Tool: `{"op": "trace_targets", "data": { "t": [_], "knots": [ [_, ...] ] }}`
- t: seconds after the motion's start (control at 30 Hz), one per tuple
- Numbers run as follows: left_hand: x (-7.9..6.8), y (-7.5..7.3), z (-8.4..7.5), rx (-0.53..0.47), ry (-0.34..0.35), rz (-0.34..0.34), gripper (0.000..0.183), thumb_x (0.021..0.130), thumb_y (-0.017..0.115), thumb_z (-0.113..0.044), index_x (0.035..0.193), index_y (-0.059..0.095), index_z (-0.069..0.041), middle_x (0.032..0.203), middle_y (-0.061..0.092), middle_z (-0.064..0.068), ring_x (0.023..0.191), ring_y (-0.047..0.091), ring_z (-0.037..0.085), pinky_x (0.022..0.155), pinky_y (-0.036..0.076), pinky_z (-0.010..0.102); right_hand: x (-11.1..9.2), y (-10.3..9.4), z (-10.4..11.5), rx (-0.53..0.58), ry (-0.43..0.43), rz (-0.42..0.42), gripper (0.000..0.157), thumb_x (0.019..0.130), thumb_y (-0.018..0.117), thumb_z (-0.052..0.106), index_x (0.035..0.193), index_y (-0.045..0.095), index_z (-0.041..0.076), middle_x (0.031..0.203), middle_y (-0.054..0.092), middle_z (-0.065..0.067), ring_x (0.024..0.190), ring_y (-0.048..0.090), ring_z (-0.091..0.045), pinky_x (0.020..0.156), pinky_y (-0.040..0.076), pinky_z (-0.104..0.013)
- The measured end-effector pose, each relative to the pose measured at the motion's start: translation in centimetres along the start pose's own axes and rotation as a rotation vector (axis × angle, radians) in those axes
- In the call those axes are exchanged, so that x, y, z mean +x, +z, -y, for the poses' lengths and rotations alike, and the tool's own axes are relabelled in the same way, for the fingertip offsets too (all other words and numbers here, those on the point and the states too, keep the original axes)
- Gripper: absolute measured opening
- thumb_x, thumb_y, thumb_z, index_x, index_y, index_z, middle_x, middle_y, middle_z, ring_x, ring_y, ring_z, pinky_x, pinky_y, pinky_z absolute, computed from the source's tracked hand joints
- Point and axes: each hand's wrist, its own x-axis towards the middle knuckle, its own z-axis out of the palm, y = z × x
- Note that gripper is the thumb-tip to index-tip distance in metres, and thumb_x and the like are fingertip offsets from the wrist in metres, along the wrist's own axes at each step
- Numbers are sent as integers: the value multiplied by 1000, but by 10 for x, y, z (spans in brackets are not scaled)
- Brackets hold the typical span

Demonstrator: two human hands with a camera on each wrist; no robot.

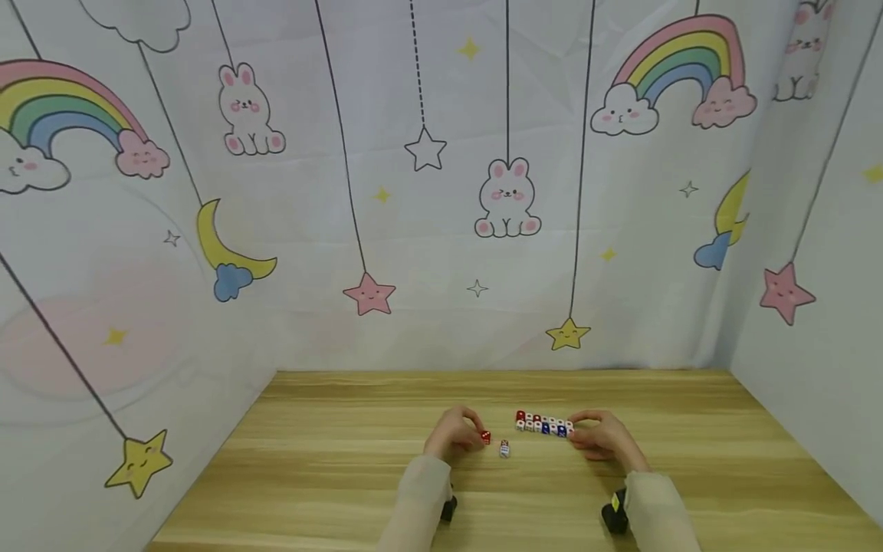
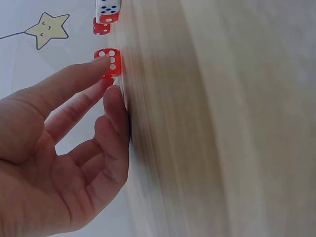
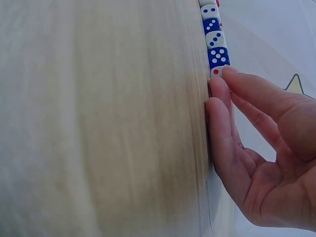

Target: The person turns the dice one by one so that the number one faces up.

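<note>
My left hand (image 1: 455, 431) pinches a red die (image 2: 114, 64) between thumb and fingers, low over the wooden table. Just right of it stand a red-marked die (image 1: 504, 442) and a white die (image 1: 505, 452), close together. Farther right, a two-line block of dice (image 1: 545, 424) in red, white and blue runs sideways. At that block's right end my right hand (image 1: 603, 435) has its thumb and fingertips on the last white die (image 3: 217, 72), which shows a red dot. Next to that one in the right wrist view is a blue die (image 3: 218, 57) with white dots.
The wood-grain table (image 1: 331, 475) is bounded at the back by a white cloth wall (image 1: 441, 337) printed with rabbits, stars and rainbows. Similar walls rise at left and right. A black wrist device (image 1: 615, 512) sits at the right sleeve, another (image 1: 449, 509) at the left.
</note>
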Motion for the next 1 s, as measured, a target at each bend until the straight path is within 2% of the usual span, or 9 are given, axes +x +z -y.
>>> {"op": "trace_targets", "data": {
  "t": [0.13, 0.3, 0.53, 0.8, 1.0],
  "knots": [
    [-1, 3, -3, -15, -5, 6, 15, 67, 72, 2, 80, 65, -2, 58, 51, 0, 44, 43, 10, 40, 38, 21, -1, 0, -1, -5, -1, 0, 42, 77, 66, 4, 115, 50, -5, 58, 59, 6, 56, 57, -5, 49, 50, -25],
    [-1, 5, -4, -13, -11, -6, 14, 69, 72, -1, 81, 66, -2, 58, 50, -1, 46, 43, 10, 41, 38, 22, -1, 0, -2, 5, 3, 2, 42, 77, 66, 4, 115, 50, -5, 59, 59, 6, 56, 57, -5, 48, 49, -25],
    [-2, 5, -5, 2, 9, -12, 9, 76, 69, -10, 80, 67, -3, 71, 66, 10, 43, 41, 10, 42, 41, 25, 1, 0, -2, 16, -6, 14, 42, 78, 65, 4, 116, 49, -6, 59, 60, 7, 56, 57, -5, 48, 49, -25],
    [-1, 4, -5, -13, 20, -11, 7, 76, 68, -7, 79, 67, -1, 70, 68, 11, 42, 39, 9, 40, 38, 23, 1, 0, -1, 16, -5, 10, 43, 77, 65, 4, 116, 49, -6, 59, 60, 6, 56, 58, -5, 48, 49, -25],
    [-3, 5, -4, -37, 19, 4, 5, 75, 67, -2, 79, 67, 0, 71, 68, 11, 45, 44, 9, 41, 38, 23, -1, 0, -2, 10, -6, 8, 42, 77, 65, 4, 115, 49, -6, 59, 60, 6, 56, 57, -5, 48, 49, -25]
  ]
}}
